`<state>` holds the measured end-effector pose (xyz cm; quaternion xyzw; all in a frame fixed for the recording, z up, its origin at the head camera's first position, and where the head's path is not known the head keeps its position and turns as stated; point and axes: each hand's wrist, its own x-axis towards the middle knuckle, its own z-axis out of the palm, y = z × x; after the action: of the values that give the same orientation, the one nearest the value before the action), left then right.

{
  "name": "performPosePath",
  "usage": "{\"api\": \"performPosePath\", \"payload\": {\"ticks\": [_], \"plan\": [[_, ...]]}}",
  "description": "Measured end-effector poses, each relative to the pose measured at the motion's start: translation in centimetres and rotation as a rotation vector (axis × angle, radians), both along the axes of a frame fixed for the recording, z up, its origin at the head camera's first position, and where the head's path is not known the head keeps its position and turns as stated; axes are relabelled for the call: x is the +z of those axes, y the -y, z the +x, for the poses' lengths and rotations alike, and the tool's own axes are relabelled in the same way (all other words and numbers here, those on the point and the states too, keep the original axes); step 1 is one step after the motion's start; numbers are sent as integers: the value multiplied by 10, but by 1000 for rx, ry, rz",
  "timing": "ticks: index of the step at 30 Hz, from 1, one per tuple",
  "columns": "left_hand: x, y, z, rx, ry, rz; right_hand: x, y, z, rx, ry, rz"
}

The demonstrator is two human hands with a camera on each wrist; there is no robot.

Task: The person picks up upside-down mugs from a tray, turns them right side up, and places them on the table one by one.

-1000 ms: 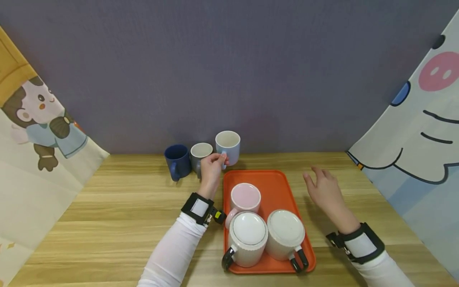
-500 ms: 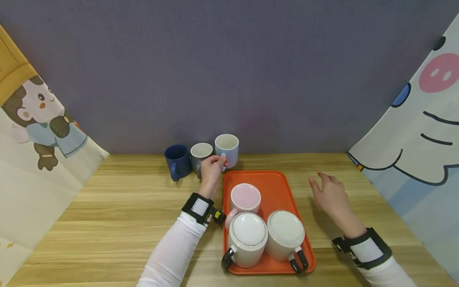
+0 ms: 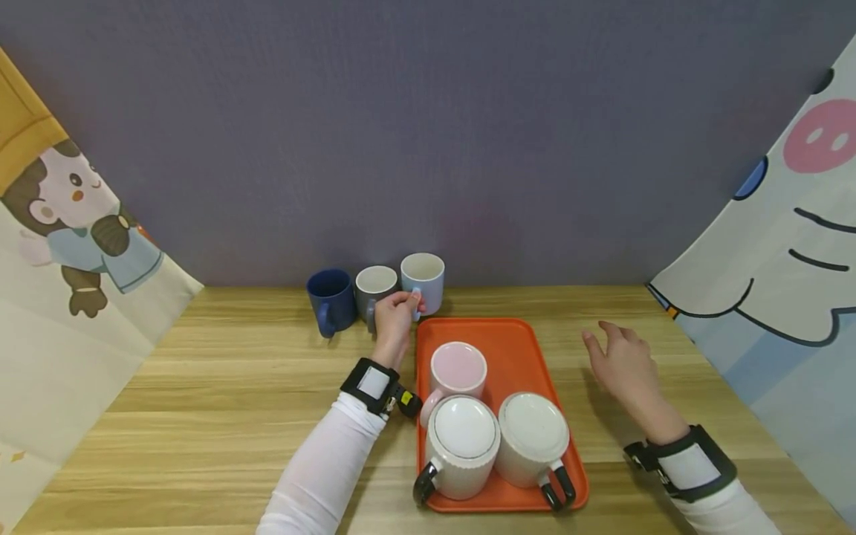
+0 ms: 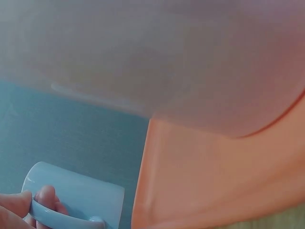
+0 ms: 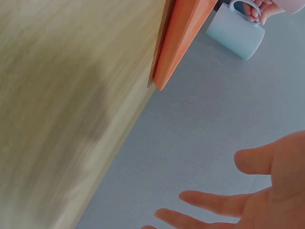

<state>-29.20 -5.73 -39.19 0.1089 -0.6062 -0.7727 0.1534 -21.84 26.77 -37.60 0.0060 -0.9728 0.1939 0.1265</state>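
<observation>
My left hand (image 3: 393, 321) pinches the handle of a light blue mug (image 3: 431, 286), which stands upright by the back wall, just behind the tray. In the left wrist view, fingers pass through the handle of that light blue mug (image 4: 86, 193). To its left is a grey mug (image 3: 374, 282) with a pale inside, partly covered by my hand. A dark blue mug (image 3: 331, 301) stands farther left. My right hand (image 3: 625, 364) hovers right of the orange tray (image 3: 501, 334), holding nothing. In the right wrist view its fingers (image 5: 214, 202) are spread and relaxed.
On the tray, three mugs sit upside down: a pink mug (image 3: 458, 368) at the left, a white ribbed mug (image 3: 464, 446) with a black handle in front of it, and another white mug (image 3: 533, 435) at the front right. A grey wall (image 3: 428, 134) borders the wooden table (image 3: 221, 416).
The light blue mug has come down slightly in my left hand, beside the grey mug. My right hand has drawn back to the right, away from the tray.
</observation>
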Motion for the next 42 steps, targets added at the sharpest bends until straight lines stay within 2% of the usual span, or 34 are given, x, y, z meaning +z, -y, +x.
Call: {"api": "performPosePath", "payload": {"ticks": [13,25,33,42], "plan": [[-3,0,-3,-25,49,72,-3,-9,1,-11,2,1],[-7,0,-5,-38,86,141,-7,-20,4,-4,-49,8],[-9,0,-7,-41,104,140,-8,-26,5,-29,-6,0],[-9,1,-6,-54,109,116,-4,-30,6,-24,4,9]]}}
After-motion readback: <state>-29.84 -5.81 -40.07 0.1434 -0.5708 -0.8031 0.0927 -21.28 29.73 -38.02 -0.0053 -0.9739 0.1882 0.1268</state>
